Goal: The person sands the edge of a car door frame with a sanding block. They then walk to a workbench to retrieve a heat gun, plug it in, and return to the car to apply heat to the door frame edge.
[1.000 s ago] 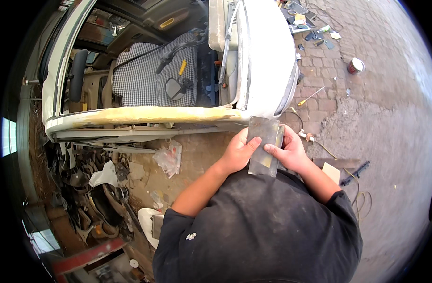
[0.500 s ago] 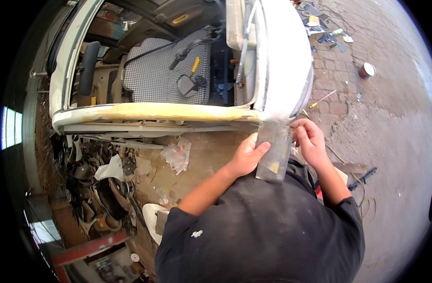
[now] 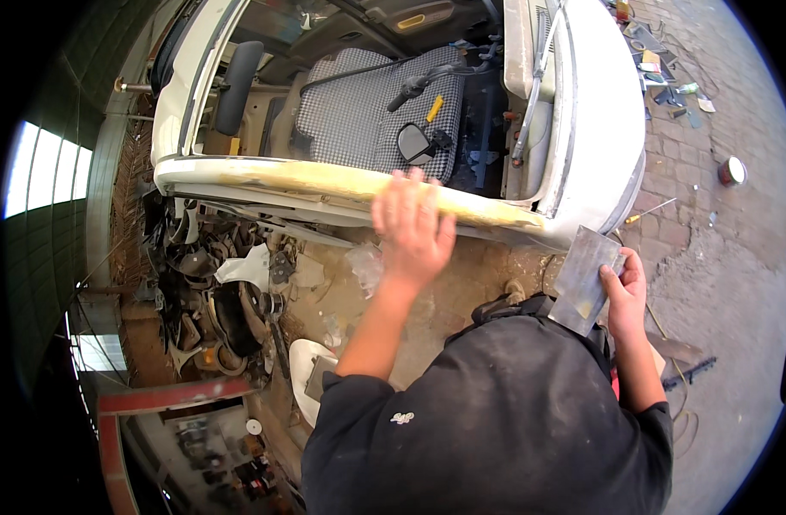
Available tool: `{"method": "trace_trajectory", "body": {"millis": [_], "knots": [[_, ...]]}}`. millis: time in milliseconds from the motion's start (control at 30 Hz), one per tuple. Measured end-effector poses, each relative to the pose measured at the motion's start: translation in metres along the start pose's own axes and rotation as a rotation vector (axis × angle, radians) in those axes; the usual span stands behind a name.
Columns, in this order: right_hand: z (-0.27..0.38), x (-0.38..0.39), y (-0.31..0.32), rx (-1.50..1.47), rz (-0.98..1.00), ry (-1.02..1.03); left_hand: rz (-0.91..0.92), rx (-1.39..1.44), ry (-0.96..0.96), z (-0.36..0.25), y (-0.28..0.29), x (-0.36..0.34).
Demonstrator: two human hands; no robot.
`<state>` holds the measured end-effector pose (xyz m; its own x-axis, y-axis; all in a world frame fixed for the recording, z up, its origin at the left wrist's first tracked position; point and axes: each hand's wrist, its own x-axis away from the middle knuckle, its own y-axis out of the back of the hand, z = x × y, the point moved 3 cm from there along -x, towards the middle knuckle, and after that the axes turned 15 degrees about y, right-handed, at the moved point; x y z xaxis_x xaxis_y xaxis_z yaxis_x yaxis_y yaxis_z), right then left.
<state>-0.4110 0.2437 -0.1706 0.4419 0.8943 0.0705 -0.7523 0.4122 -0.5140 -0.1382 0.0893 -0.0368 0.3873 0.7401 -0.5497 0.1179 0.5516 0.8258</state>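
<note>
My left hand [image 3: 412,233] is stretched out with its fingers apart, and its fingertips lie over the sill of a white vehicle cab. Yellow filler [image 3: 320,178] coats that sill [image 3: 189,170] in a long band. Contact cannot be made out for certain. My right hand [image 3: 630,296] grips a grey rectangular plate [image 3: 584,273] by its right edge, thumb on top. A small yellowish smear shows near the plate's lower end. The plate is held tilted beside the sill's right end, close to my body.
Inside the cab, a mirror [image 3: 417,143] lies on a checked seat [image 3: 345,107]. Scrap parts [image 3: 217,330] are heaped at the left. On the right-hand paving are a screwdriver [image 3: 650,211], a can [image 3: 732,171] and scattered debris [image 3: 667,73]. A red frame [image 3: 174,395] stands lower left.
My left hand has let go of the plate and reached left and forward over the sill. My right hand now holds the plate alone, farther right. The whole view has shifted and turned.
</note>
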Motion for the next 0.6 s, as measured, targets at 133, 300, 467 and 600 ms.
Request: {"method": "trace_trajectory", "body": {"millis": [133, 300, 467, 600], "knots": [[-0.011, -0.002, 0.002, -0.020, 0.026, 0.007, -0.058, -0.117, 0.137, 0.032, -0.011, -0.011], [-0.013, -0.004, -0.008, -0.008, 0.065, 0.017, -0.049, -0.111, 0.116, -0.002, -0.040, 0.010], [-0.015, -0.004, -0.009, -0.005, 0.059, -0.002, -0.043, -0.085, 0.140, -0.009, -0.042, 0.013], [-0.020, -0.004, -0.007, 0.019, 0.046, 0.003, 0.001, -0.046, 0.121, -0.005, -0.034, 0.011]]}}
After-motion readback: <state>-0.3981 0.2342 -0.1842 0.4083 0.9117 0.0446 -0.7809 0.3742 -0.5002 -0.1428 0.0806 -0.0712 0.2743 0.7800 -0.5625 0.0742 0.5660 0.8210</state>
